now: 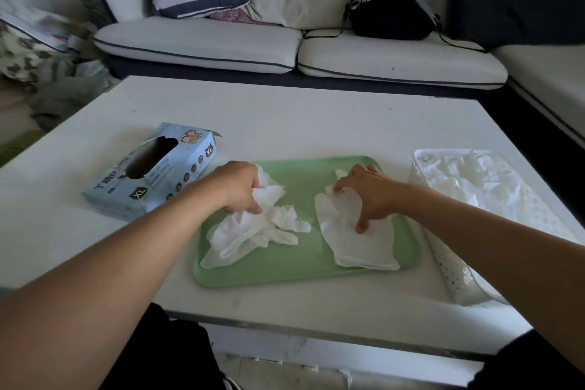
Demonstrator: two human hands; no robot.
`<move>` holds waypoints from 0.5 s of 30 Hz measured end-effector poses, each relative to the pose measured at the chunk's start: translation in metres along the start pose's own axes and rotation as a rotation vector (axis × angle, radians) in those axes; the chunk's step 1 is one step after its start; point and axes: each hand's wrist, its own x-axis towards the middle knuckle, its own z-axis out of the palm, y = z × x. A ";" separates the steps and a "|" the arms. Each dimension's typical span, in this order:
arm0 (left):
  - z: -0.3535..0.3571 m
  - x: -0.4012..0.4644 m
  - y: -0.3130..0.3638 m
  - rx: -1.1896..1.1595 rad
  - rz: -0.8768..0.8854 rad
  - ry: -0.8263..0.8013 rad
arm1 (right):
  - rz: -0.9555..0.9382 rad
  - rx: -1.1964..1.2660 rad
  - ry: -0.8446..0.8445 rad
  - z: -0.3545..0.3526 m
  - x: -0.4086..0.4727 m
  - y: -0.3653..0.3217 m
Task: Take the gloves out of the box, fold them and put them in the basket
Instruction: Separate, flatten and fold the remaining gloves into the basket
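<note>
folding stage — gloves out on the green tray (304, 272)

left hand (237, 187) clutches a crumpled bunch of gloves (253, 231); right hand (368, 196) presses spread fingertips on a flat glove (354, 244). box (152, 171) sits left, basket (468, 199) right — next, i'd guess, fold the flat one over.

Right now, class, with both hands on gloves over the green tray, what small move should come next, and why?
Probably fold the flat glove over with the right hand. It already lies spread on the green tray under that hand's fingertips, while the left hand grips a crumpled bunch of gloves. The basket waits just right of it.
</note>
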 end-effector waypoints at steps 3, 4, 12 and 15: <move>-0.009 -0.003 -0.005 -0.105 0.026 0.095 | 0.026 0.049 -0.003 -0.001 0.000 0.001; -0.014 -0.003 -0.006 -0.157 0.033 0.138 | 0.025 0.065 0.004 -0.001 -0.001 0.000; -0.043 -0.007 0.010 -1.334 -0.117 0.047 | -0.177 0.504 0.263 -0.041 -0.025 -0.022; -0.042 -0.002 0.029 -1.713 -0.150 -0.080 | -0.267 0.977 0.217 -0.058 -0.046 -0.043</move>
